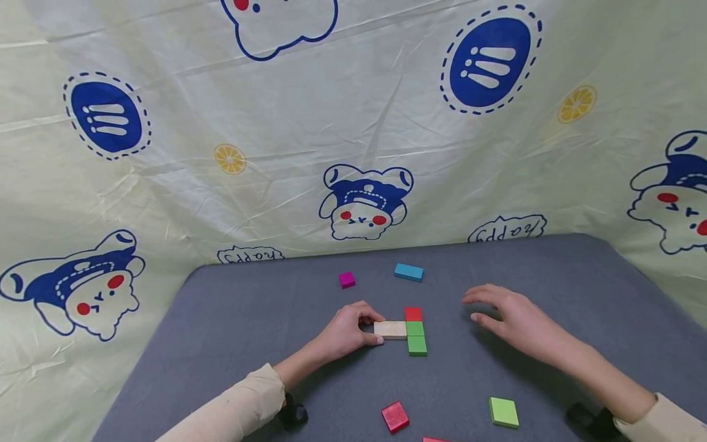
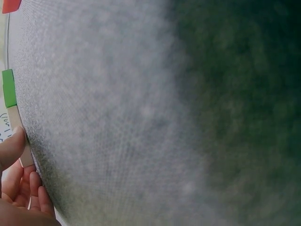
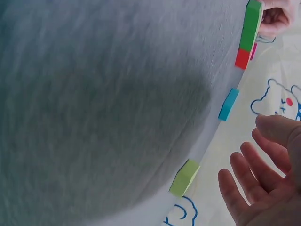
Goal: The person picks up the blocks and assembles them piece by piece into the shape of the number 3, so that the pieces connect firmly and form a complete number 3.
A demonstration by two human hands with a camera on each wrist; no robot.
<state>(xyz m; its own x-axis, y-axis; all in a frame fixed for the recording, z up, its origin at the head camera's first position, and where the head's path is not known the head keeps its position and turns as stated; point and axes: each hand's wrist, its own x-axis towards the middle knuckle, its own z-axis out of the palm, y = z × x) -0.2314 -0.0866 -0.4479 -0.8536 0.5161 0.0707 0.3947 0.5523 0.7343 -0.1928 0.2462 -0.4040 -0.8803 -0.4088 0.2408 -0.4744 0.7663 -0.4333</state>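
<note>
A plain wooden block (image 1: 390,330) lies flat, its right end against a short column made of a red block (image 1: 413,314), a green block (image 1: 415,328) and a second green block (image 1: 417,345). My left hand (image 1: 347,331) pinches the wooden block at its left end between thumb and fingers. In the left wrist view the thumb (image 2: 14,147) lies along the wooden block (image 2: 27,155). To the right of the column, my right hand (image 1: 519,324) hovers over the table holding nothing, fingers loosely bent and spread apart. The right wrist view shows its separated fingers (image 3: 251,176).
Behind the column lie a magenta block (image 1: 347,280) and a blue block (image 1: 409,272). Nearer me are a dark red block (image 1: 394,417), a light green block (image 1: 504,412) and a red piece (image 1: 435,439) cut by the frame edge. A printed cloth (image 1: 276,209) hangs behind the grey table (image 1: 265,301).
</note>
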